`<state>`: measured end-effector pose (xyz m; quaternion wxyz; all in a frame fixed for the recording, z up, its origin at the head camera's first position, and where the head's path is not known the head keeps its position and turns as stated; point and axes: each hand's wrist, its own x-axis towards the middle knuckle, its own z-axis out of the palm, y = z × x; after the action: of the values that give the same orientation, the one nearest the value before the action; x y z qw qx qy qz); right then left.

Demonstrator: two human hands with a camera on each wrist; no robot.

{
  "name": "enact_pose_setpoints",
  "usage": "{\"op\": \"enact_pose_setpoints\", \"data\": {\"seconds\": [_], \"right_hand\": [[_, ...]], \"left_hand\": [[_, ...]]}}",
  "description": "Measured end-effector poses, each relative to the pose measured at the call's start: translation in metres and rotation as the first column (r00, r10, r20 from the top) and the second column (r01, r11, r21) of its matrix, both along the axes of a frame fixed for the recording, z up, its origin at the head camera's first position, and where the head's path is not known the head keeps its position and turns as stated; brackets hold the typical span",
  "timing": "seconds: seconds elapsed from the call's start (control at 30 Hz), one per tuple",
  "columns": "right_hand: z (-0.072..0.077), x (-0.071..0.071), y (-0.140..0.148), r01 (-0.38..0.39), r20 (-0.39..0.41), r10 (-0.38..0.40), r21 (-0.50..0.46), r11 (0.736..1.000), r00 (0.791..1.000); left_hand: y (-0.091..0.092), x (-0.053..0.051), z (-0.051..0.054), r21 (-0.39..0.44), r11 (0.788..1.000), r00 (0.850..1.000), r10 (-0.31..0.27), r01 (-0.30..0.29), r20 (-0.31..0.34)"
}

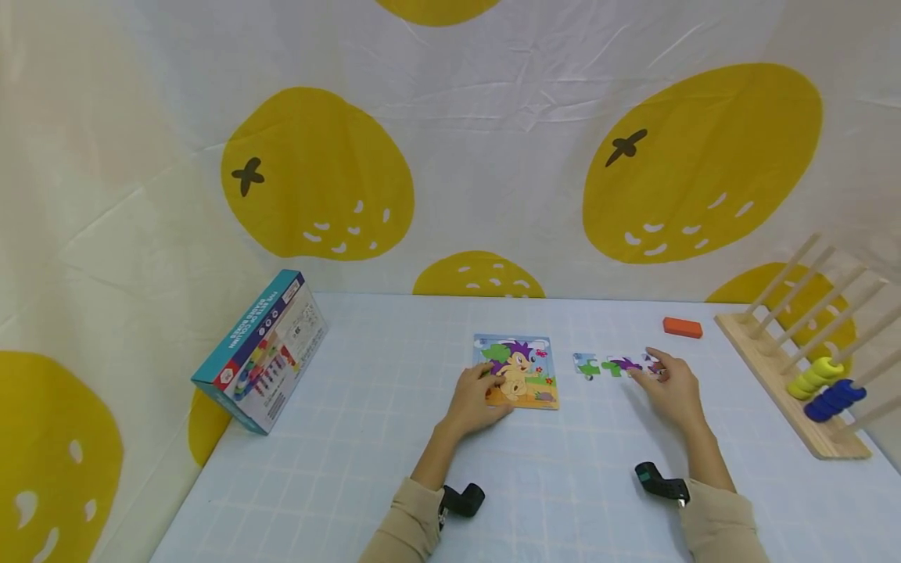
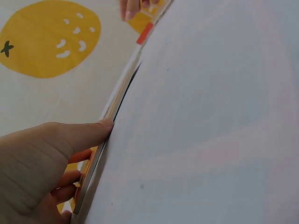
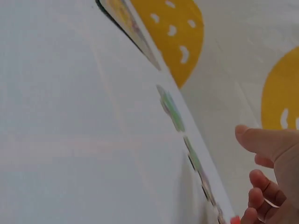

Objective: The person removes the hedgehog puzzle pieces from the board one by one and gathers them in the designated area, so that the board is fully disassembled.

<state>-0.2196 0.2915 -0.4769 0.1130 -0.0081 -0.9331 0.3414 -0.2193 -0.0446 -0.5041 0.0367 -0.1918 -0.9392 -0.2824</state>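
A square picture puzzle board point(image 1: 528, 367) shows a hedgehog with purple spines. My left hand point(image 1: 477, 400) rests on its left side, thumb at the near edge and fingers over the picture; in the left wrist view the left hand point(image 2: 42, 163) has its thumb against the board's edge. Right of the board lie loose puzzle pieces: a green and blue one point(image 1: 586, 364) apart from a short row of joined-looking pieces point(image 1: 622, 365). My right hand point(image 1: 669, 391) is over the right end of this row, fingers bent; in the right wrist view the right hand point(image 3: 275, 172) appears raised above the table, nothing visible in it.
A bead-toy box point(image 1: 263, 352) stands at the left by the cloth wall. An orange block point(image 1: 682, 328) lies behind my right hand. At the far right is a wooden peg rack point(image 1: 795, 383) with yellow rings point(image 1: 814, 378) and blue rings point(image 1: 834, 400).
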Motion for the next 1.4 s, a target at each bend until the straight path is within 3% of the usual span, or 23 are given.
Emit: {"op": "enact_pose_setpoints", "data": {"seconds": [0.27,0.53,0.73,1.07,1.4], "right_hand": [[0.0,-0.022,-0.066,-0.162,-0.073,0.159,-0.041,0.986,0.985],[-0.007,-0.039,-0.119,-0.281,-0.092,0.274,-0.085,0.956,0.957],[-0.017,-0.045,-0.142,-0.361,-0.091,0.354,-0.069,0.93,0.931],[-0.014,-0.044,-0.161,-0.351,0.032,0.349,0.109,0.93,0.936],[-0.009,-0.048,-0.162,-0.383,0.133,0.367,0.135,0.914,0.921]], "left_hand": [[0.001,0.004,0.0,-0.087,0.996,0.999,0.014,-0.016,-0.032],[0.002,0.007,0.003,-0.146,0.989,0.998,0.031,-0.039,-0.057],[0.002,0.008,0.004,-0.127,0.991,0.998,0.031,-0.039,-0.06],[0.001,0.007,0.002,-0.098,0.995,0.998,0.017,-0.023,-0.06],[0.0,0.007,0.002,-0.098,0.995,0.998,0.009,-0.015,-0.06]]}}
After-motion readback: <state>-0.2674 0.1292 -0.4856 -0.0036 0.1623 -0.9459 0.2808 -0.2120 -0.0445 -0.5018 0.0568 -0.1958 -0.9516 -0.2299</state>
